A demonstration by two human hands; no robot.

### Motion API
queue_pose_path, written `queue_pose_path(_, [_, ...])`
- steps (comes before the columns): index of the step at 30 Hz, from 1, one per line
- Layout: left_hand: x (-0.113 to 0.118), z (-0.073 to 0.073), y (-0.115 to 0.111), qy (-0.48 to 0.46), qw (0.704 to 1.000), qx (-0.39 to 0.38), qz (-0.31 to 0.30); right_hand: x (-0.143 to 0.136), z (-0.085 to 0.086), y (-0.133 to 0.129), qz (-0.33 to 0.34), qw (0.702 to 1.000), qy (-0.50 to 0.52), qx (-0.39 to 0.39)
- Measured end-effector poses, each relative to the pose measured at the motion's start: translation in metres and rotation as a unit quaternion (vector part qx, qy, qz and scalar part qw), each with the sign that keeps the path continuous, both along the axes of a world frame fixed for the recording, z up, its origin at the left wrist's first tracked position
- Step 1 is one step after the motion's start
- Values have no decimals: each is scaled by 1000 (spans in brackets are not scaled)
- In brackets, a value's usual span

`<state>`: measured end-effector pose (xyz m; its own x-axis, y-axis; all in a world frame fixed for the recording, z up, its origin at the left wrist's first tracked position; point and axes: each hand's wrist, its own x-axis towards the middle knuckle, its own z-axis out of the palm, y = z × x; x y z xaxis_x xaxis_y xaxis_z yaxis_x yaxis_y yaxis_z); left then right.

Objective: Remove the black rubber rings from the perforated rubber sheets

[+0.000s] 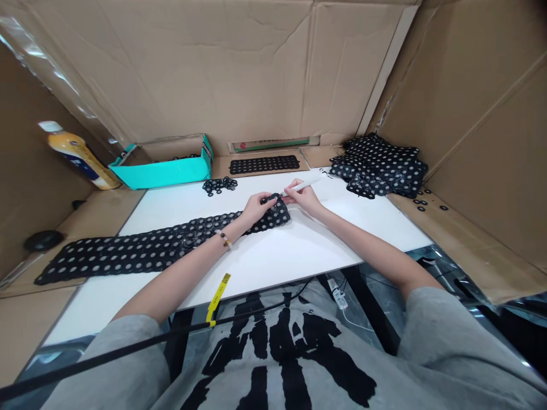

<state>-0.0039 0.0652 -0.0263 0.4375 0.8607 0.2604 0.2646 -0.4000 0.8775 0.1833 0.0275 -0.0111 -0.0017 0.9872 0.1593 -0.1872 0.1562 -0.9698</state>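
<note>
A long black strip with rows of pale round dots (119, 253) lies across the white table (248, 262), from the left edge to the middle. At its right end my left hand (256, 208) pinches the strip's upper edge with closed fingers. My right hand (304, 197) grips a white pen-like tool (304, 184), its tip at the strip beside my left fingertips. Just behind, to the left, is a small pile of black rings (219, 185). The exact contact between tip and strip is too small to make out.
A turquoise box (164, 172) and a yellow bottle (81, 154) stand at the back left. Behind my hands lies a short dotted piece (265, 164). A heap of dotted pieces (378, 166) lies back right, near loose rings (421, 208). Cardboard walls (205, 68) surround the table.
</note>
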Motion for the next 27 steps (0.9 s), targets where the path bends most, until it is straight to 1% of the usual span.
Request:
queue_pose_path(5, [0,4,-4,1,1000,-11,4,2,-1,0,18,1000,-5,8])
queue_pose_path(11, [0,8,-7,-13,999,-43,-13,7,-1,-1,49,997,-66,14])
queue_pose_path(16, [1,8,-7,-56,993,-100,-21,0,-6,-2,25,994,-102,10])
queue_pose_path(18, [0,9,-7,-87,986,-138,-28,-6,-8,-4,9,989,-145,33])
queue_pose_path(21, [-2,11,-7,-118,975,-185,-44,-12,-9,-8,-42,967,-230,98])
queue_pose_path(24, [-4,13,-6,-122,972,-196,-52,-15,-7,-9,-78,950,-270,135])
queue_pose_path(27, [-5,14,-5,-112,974,-187,-52,-16,-9,-5,-89,946,-283,127])
